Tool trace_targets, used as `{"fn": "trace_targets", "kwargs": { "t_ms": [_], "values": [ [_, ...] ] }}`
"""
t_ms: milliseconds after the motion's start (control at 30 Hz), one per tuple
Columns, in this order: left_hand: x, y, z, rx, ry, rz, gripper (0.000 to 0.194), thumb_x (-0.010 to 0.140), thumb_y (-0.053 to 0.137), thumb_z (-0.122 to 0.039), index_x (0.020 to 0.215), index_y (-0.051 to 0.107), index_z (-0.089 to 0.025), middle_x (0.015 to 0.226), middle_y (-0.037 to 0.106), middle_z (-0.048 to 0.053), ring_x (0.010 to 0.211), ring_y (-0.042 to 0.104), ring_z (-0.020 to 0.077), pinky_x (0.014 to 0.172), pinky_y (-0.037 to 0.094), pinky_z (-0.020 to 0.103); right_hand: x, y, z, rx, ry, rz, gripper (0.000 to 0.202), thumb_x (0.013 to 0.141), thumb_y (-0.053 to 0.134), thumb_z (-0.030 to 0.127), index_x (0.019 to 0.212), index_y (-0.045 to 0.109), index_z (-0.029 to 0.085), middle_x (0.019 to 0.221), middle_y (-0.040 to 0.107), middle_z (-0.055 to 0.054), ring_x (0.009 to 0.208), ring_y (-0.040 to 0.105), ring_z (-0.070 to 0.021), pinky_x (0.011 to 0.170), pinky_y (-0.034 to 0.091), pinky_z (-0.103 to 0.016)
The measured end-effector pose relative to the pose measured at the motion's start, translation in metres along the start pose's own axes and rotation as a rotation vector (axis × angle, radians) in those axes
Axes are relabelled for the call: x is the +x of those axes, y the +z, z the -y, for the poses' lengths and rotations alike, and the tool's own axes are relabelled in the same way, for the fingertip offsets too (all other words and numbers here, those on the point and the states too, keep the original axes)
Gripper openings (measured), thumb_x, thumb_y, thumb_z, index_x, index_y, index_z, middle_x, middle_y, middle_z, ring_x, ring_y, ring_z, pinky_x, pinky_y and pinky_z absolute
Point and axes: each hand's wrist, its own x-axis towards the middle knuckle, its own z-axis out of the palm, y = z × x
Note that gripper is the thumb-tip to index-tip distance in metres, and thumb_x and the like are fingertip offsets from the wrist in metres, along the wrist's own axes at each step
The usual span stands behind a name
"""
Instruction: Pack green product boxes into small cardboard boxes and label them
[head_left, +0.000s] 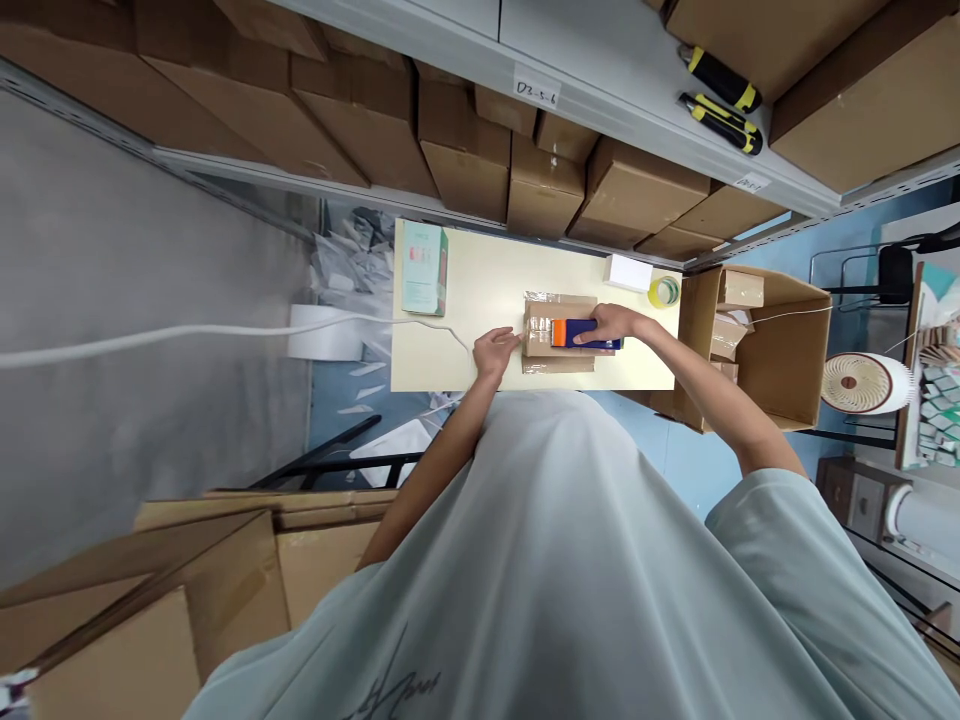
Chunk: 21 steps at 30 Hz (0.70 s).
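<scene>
A small cardboard box [540, 345] lies on the pale yellow table in front of me, its side flaps spread out and clear tape shining at its left end. My right hand [613, 322] grips a dark blue and orange box [574, 333] from above, over the cardboard box's middle. Whether the blue box rests inside or on top, I cannot tell. At the carton's left end is my left hand [495, 352], fingers stretched toward its edge and seemingly just touching it.
Left on the table [487, 265] stands a green-white box [424, 268]; a white box [628, 272] and tape roll [664, 291] sit at right. A large carton [780, 365] holding small boxes adjoins the right side. Above is a shelf [465, 30] with cartons and two utility knives [721, 123].
</scene>
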Motion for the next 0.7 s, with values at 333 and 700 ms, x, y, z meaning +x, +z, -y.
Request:
{"fn": "trace_targets", "kwargs": {
  "t_ms": [333,700],
  "values": [
    [-0.037,0.015,0.008,0.043,0.223,0.231,0.066,0.091,0.078,-0.025,0.155,0.067,-0.015,0.166,0.065,0.019,0.161,0.058,0.0327,0.135,0.047,0.045,0.001,0.004,-0.001,-0.041,0.001,-0.023,0.058,0.089,0.085,0.074,0.098,0.083,0.017,0.085,0.079,-0.009,0.080,0.073,-0.0252,0.074,0.054,-0.035],
    [-0.022,0.026,-0.016,0.957,0.762,0.459,0.160,0.073,0.100,-0.046,0.185,-0.009,-0.011,0.193,-0.006,0.023,0.180,-0.008,0.0444,0.146,0.002,0.063,-0.001,0.005,0.002,-0.018,0.023,-0.002,0.054,0.095,0.083,0.067,0.112,0.084,0.016,0.109,0.087,-0.012,0.101,0.082,-0.0282,0.085,0.060,-0.033]
  ]
}}
